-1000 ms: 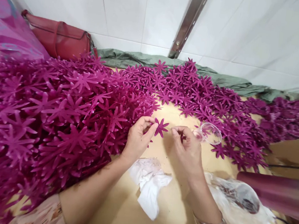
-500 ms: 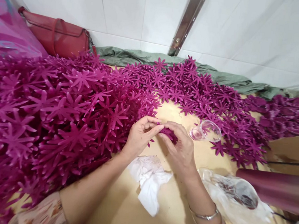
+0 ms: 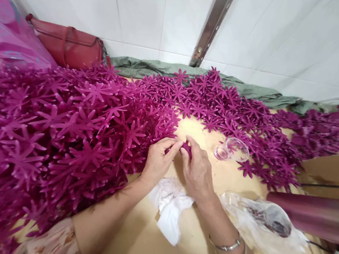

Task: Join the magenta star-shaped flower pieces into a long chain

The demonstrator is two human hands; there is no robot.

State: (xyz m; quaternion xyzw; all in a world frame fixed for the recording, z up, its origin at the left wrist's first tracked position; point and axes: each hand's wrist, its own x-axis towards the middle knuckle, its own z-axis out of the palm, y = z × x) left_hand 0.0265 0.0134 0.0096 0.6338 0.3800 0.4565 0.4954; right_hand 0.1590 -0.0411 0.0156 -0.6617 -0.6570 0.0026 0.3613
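My left hand [image 3: 158, 160] and my right hand [image 3: 197, 169] meet at the middle of the table, fingers pinched together on one magenta star-shaped flower piece [image 3: 186, 148], mostly hidden between them. A big heap of the same magenta flower pieces [image 3: 66, 123] lies just left of my left hand. More flat flower pieces [image 3: 221, 104] spread across the back and right. Two metal bangles sit on my right wrist.
A crumpled white cloth [image 3: 169, 206] lies under my wrists. A small clear cup [image 3: 231, 149] lies tipped right of my hands. A clear plastic bag [image 3: 268, 228] and dark red roll [image 3: 312, 218] are at right. A red handbag [image 3: 65, 46] and green cloth [image 3: 170, 68] lie against the tiled wall.
A second ago my left hand held the flower piece alone with my right hand apart. My right hand has moved in and both now pinch it, folding it out of sight.
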